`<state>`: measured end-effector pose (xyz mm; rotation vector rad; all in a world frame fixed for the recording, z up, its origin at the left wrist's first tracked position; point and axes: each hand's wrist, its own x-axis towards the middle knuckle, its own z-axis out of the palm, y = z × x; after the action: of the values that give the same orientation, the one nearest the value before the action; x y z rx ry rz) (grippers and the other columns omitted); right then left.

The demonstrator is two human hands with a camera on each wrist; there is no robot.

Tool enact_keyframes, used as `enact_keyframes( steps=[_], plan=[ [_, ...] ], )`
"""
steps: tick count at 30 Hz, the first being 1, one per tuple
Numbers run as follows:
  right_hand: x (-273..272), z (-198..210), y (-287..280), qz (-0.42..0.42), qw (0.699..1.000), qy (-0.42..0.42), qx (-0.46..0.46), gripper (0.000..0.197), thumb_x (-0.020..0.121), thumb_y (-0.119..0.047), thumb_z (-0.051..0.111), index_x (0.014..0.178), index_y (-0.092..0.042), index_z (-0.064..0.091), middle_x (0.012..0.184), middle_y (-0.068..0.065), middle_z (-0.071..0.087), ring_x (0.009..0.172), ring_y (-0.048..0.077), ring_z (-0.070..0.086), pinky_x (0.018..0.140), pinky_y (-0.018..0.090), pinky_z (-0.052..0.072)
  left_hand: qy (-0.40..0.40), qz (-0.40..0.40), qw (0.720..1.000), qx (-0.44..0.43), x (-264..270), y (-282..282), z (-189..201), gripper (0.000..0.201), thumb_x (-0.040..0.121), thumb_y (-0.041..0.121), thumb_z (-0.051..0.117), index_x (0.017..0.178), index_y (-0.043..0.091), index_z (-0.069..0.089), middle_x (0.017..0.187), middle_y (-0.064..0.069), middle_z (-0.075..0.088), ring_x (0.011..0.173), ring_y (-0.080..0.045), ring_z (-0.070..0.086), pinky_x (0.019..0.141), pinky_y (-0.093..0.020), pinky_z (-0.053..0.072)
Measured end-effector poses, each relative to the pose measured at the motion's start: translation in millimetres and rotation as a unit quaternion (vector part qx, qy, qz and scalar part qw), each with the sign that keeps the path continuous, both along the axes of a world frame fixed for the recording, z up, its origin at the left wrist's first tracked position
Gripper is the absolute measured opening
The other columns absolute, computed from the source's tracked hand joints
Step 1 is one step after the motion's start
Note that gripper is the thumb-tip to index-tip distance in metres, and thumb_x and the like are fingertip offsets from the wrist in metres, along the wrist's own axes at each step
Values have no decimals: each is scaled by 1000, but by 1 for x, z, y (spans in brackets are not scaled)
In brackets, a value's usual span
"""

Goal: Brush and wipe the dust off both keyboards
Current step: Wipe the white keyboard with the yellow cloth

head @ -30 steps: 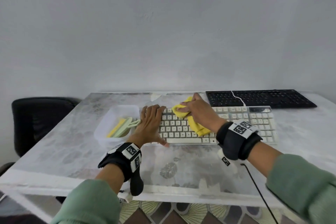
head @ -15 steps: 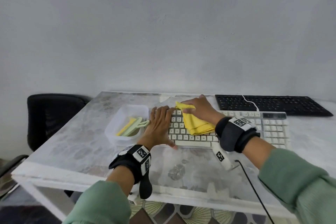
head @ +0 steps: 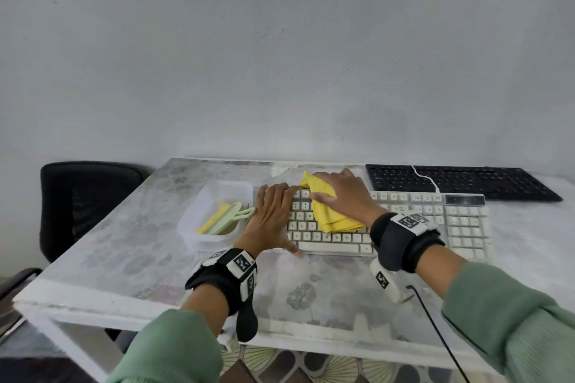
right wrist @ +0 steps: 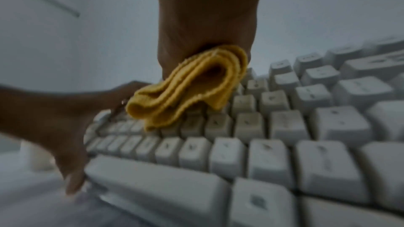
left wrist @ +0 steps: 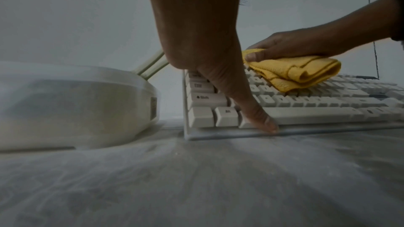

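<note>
A white keyboard (head: 404, 221) lies across the middle of the marbled table (head: 124, 242), with a black keyboard (head: 460, 183) behind it at the right. My left hand (head: 273, 211) rests flat on the white keyboard's left end (left wrist: 317, 110), its thumb (left wrist: 253, 111) on the front edge. My right hand (head: 339, 193) grips a folded yellow cloth (head: 329, 214) and presses it on the keys at the far left. In the left wrist view the thumb and fingers pinch the cloth (left wrist: 295, 73). The right wrist view shows the cloth (right wrist: 186, 89) bunched under the palm on the keys (right wrist: 306, 144).
A translucent plastic tub (head: 214, 193) stands just left of the white keyboard, holding a pale green brush (head: 230, 218) and something yellow. A white cable (head: 423, 177) crosses the black keyboard. A black chair (head: 87, 196) is at the table's left. A wall is right behind the table.
My right hand has slid the cloth a little toward the white keyboard's far left corner. The left hand has stayed on the left end. The head view has shifted.
</note>
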<state>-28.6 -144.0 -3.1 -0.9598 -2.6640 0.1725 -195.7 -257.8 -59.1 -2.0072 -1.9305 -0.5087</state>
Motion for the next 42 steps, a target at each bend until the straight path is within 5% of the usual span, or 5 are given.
enact_keyframes(
  steps=[3,14,24,36,42],
  plan=[
    [4,-9,3,38,999,34,10,86,71,-78,33,136,-23,44,115,3,62,109,24,50,85,35,40,1,0,1000,3,0,0,0,135,24,79,75,130,7,32,116,-15,48,109,-26,35,102,-46,18],
    [-4,-4,3,-14,972,220,-79,44,92,-34,55,133,-21,50,124,10,60,117,25,53,91,30,38,-9,-5,1000,3,-1,0,1,131,27,73,78,131,14,24,121,-15,45,112,-23,30,106,-56,26],
    [11,-23,2,115,980,100,126,48,86,-49,41,121,-25,61,113,8,64,95,27,62,72,35,54,-10,-5,1000,1,-4,1,-3,132,30,79,75,133,13,24,122,-14,44,114,-24,31,107,-53,25],
    [-4,-9,8,-3,962,271,-17,36,89,-31,58,125,-25,58,99,13,68,91,26,62,80,36,46,-27,-20,999,-5,-6,3,-2,129,33,75,79,133,20,18,125,-15,43,115,-21,26,108,-52,20],
    [21,-30,4,157,956,125,213,39,68,-19,74,107,-21,70,106,13,69,87,29,68,64,36,59,-43,-26,999,-16,-6,6,-3,126,34,78,73,131,21,18,124,-15,42,114,-21,26,108,-46,14]
  ],
)
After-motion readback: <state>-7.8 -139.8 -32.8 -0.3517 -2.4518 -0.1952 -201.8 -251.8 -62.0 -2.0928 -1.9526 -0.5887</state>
